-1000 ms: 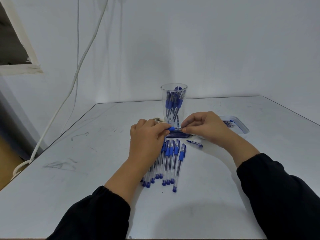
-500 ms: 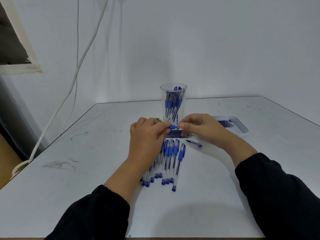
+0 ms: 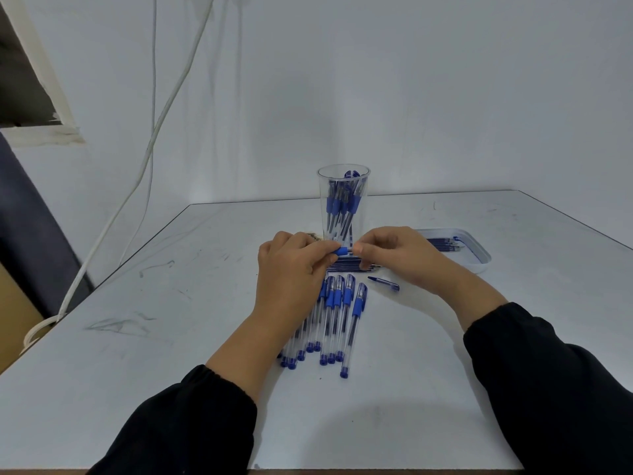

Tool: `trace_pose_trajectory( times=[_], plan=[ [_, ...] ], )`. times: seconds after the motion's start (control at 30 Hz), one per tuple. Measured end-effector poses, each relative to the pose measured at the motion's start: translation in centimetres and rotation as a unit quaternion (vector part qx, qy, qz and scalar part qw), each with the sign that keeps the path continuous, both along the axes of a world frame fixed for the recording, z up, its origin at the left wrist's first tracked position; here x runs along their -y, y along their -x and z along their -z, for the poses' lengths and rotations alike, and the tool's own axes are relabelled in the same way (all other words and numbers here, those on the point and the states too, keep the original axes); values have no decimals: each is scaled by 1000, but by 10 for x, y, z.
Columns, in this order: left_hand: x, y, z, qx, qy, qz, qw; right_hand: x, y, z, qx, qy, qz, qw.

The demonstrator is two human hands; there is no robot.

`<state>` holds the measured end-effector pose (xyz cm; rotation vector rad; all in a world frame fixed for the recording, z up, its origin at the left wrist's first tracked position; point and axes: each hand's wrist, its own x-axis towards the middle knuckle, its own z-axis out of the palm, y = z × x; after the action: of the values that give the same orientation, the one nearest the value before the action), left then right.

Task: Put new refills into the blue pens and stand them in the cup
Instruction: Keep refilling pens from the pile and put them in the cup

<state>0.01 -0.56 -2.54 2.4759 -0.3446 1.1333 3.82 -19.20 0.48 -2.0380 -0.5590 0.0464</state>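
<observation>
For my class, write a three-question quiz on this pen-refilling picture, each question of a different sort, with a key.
1. True or false: the clear cup already has pens standing in it.
2. Multiple choice: the loose cap lies (a) inside the white tray, (b) on the table near the right hand, (c) in the cup.
3. Short answer: what do the left hand and right hand hold between them?

Key:
1. True.
2. b.
3. One blue pen, its blue grip showing between the fingers of both hands, above the row of pens lying on the table.
</observation>
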Motion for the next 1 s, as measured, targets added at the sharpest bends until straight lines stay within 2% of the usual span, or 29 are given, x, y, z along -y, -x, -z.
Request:
trace_pose_trajectory(
  times=[0.17,0.33,0.6,0.83,1.0],
  plan=[
    [1,0,-1,1,1,-1,1000,0,1,-3,25,6,-9,1000],
    [1,1,-1,0,4,-1,1000,0,-1,1,11,-14,-17,1000],
    [1,0,0,2,-1,8,1000,-2,-1,2,10,11,12,1000],
    [1,1,-1,-2,1,6,1000,0,2,-2,27,7,-11,1000],
    [2,2,-2,5,1,1,1000,-1,-1,2,6,-8,-20,1000]
  ],
)
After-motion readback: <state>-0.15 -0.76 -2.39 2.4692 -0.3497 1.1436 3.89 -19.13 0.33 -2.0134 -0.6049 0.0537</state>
